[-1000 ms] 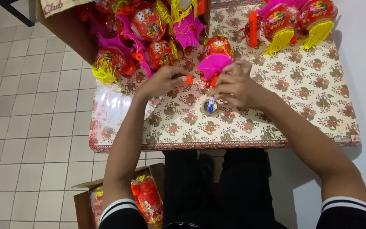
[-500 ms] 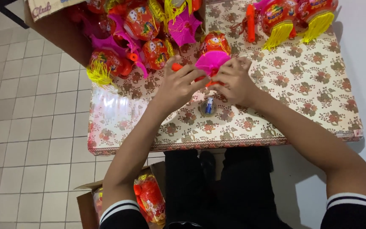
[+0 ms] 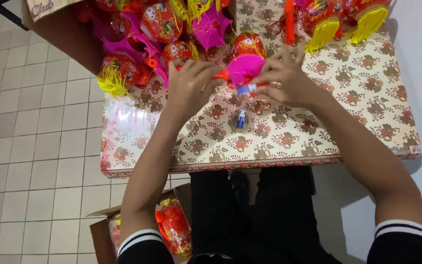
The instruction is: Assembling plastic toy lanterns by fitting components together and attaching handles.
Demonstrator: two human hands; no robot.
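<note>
Pink lantern (image 3: 245, 70) lies sideways, its orange handle pointing left, gripped by left hand (image 3: 191, 83) and right hand (image 3: 284, 78)

Bare patterned tablecloth (image 3: 289, 142) near the front edge, lantern heap (image 3: 157, 34) crowding the far side

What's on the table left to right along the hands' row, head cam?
Yellow tassel → left hand → pink fan-shaped piece → right hand → bare flowered tablecloth.
</note>
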